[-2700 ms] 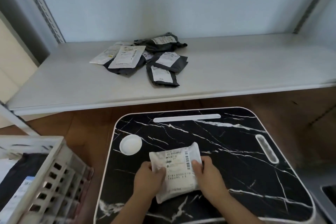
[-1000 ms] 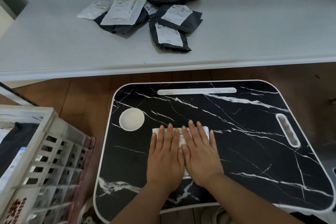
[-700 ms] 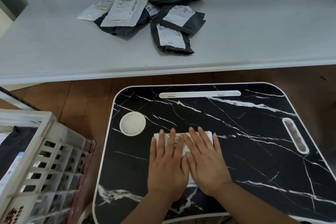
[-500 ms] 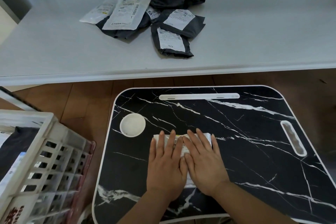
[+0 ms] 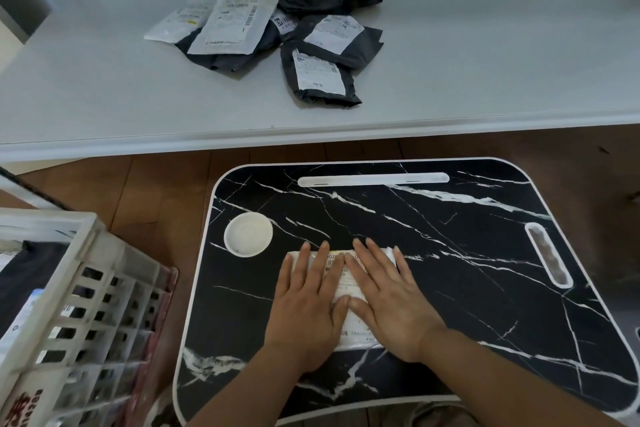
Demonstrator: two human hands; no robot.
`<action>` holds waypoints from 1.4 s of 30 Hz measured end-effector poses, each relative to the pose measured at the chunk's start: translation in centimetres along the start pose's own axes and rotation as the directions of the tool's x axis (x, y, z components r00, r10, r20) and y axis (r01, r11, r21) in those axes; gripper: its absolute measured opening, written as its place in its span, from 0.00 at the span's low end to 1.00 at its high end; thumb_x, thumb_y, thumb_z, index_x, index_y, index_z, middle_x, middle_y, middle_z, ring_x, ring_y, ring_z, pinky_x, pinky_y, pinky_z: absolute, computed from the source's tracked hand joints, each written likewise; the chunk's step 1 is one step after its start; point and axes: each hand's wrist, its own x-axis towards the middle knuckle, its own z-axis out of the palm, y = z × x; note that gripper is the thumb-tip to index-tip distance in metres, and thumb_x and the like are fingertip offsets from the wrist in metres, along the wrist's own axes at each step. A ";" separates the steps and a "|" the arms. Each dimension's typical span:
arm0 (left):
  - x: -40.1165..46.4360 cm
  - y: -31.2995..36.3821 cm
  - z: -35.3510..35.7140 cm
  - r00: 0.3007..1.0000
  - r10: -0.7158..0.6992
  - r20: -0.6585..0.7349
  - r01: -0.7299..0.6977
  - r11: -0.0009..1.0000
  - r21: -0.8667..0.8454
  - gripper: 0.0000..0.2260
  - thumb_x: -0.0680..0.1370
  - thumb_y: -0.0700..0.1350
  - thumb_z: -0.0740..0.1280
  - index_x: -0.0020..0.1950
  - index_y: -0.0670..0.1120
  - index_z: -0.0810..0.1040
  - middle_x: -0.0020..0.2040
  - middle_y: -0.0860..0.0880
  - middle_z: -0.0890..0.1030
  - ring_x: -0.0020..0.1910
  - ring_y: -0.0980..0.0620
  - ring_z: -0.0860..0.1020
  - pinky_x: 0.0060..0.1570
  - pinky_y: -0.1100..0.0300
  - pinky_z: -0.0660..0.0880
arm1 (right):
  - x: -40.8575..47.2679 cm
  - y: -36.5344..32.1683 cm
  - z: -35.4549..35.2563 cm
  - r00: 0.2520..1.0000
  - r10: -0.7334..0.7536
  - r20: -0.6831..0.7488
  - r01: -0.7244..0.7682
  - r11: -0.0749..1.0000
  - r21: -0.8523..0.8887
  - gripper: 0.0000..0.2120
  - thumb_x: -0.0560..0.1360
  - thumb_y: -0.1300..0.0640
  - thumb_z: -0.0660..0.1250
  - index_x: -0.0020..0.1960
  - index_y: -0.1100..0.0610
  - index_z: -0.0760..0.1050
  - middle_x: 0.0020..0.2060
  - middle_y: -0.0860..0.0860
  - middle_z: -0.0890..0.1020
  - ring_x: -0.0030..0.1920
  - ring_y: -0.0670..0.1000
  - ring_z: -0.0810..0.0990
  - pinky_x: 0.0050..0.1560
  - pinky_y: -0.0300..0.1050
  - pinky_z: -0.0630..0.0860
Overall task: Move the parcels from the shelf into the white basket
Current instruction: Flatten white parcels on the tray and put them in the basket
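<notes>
Both hands lie flat on one white parcel (image 5: pixel 349 291) that sits on the black marble lap desk (image 5: pixel 450 253). The left hand (image 5: pixel 306 308) has its fingers straight and presses down on the left part of the parcel. The right hand (image 5: pixel 389 302) does the same on the right part, and the two thumbs touch in the middle. Neither hand is gripping it. This parcel is off the shelf (image 5: pixel 104 97) but not in the white basket (image 5: pixel 69 288) yet. The basket stands low on the left, near the lap desk, and some dark and light things already lie inside it, though I cannot tell how many. A pile of parcels (image 5: pixel 277 28) is on the shelf, well apart from the hands. Some are dark gray bags with white labels and some are white bags, and they lie partly on top of each other. So I think the job is only partly done. The white parcel must go into the basket next, and then the pile must follow.
</notes>
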 end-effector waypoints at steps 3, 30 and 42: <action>0.2 -0.4 -0.8 0.997 0.035 0.066 -0.034 0.999 -0.006 0.29 0.78 0.63 0.34 0.78 0.54 0.41 0.79 0.48 0.40 0.77 0.45 0.37 0.74 0.47 0.38 | 0.0 -0.6 -0.7 0.996 0.023 0.081 -0.028 0.998 0.053 0.30 0.79 0.35 0.35 0.75 0.46 0.29 0.74 0.48 0.29 0.72 0.48 0.24 0.72 0.54 0.30; -8.2 -9.1 -17.5 0.857 -0.417 0.302 -0.035 -0.633 -0.773 0.13 0.75 0.35 0.69 0.60 0.41 0.77 0.51 0.42 0.85 0.46 0.47 0.84 0.42 0.55 0.82 | 7.4 -19.9 -15.8 0.840 0.465 0.280 -0.097 -0.380 0.920 0.10 0.73 0.59 0.72 0.51 0.62 0.77 0.44 0.59 0.84 0.42 0.59 0.85 0.45 0.60 0.81; -20.1 -32.3 -15.9 0.208 -0.881 0.425 -0.152 -0.458 -0.876 0.09 0.77 0.34 0.67 0.57 0.38 0.75 0.58 0.39 0.79 0.51 0.40 0.79 0.54 0.43 0.78 | 14.7 -37.8 -12.4 0.979 -0.074 0.191 -0.096 0.658 0.747 0.10 0.77 0.49 0.67 0.57 0.49 0.72 0.57 0.47 0.77 0.57 0.49 0.76 0.57 0.43 0.71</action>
